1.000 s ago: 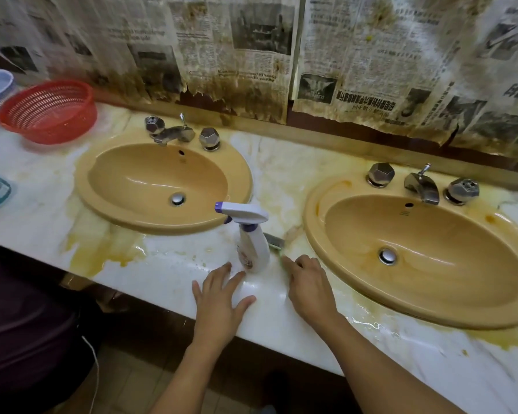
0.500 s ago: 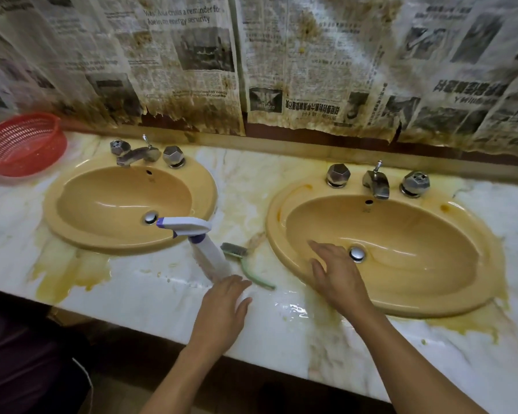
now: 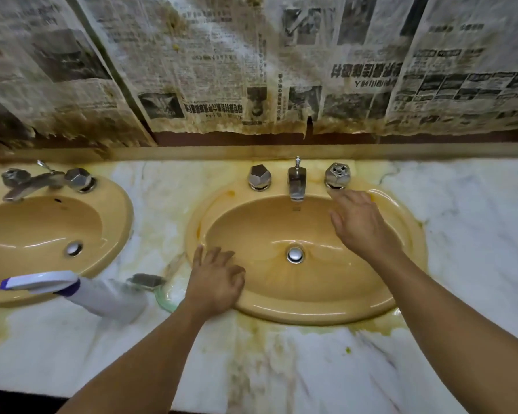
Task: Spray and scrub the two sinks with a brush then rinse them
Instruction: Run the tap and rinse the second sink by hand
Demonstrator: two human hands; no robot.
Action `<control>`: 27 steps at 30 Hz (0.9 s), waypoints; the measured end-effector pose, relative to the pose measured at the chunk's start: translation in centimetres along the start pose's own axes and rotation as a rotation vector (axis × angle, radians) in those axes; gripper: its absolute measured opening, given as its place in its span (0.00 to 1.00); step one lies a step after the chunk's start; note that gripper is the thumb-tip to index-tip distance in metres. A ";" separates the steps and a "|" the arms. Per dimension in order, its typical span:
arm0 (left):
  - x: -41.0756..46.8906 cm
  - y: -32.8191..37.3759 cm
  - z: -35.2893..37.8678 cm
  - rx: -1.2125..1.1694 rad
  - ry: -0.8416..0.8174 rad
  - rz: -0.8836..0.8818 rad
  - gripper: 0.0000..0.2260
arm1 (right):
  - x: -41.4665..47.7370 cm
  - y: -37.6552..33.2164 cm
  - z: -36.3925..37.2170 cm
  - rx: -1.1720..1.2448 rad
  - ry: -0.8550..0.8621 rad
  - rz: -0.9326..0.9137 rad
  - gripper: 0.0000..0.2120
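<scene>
Two tan oval sinks sit in a stained marble counter. The right sink [image 3: 269,222] is in the middle of the view, the left sink [image 3: 42,228] at the left edge. My left hand [image 3: 216,279] rests flat on the right sink's front left rim, fingers straight. My right hand [image 3: 359,222] hovers open over the basin, fingertips just below the right tap knob [image 3: 337,174]. A white spray bottle [image 3: 81,291] with a purple-tipped trigger stands between the sinks. The brush [image 3: 150,283], green-handled, lies beside it on the counter.
The right sink's chrome spout [image 3: 296,183] and left knob [image 3: 260,177] stand at its back rim. The left sink's tap [image 3: 33,183] is at far left. Stained newspaper [image 3: 222,70] covers the wall. Yellow stains ring both sinks on the marble counter [image 3: 311,369].
The view has shifted right. My left hand left the spray bottle and moved onto the right sink's rim. My right hand travelled from the basin's front up toward the right tap knob.
</scene>
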State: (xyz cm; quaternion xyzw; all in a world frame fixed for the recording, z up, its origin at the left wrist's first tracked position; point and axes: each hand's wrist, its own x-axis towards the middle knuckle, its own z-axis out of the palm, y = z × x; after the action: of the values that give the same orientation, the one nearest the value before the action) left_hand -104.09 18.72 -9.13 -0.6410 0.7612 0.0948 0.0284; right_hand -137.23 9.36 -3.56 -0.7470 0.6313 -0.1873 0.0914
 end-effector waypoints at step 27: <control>0.8 -0.4 1.3 -0.001 0.117 -0.015 0.18 | 10.4 4.4 -0.3 -0.255 -0.270 -0.149 0.21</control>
State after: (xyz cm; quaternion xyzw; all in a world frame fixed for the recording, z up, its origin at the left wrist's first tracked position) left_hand -103.91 18.12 -10.61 -0.6510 0.7568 0.0574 -0.0156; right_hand -140.00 -1.57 -3.21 -0.8155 0.5749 -0.0102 0.0655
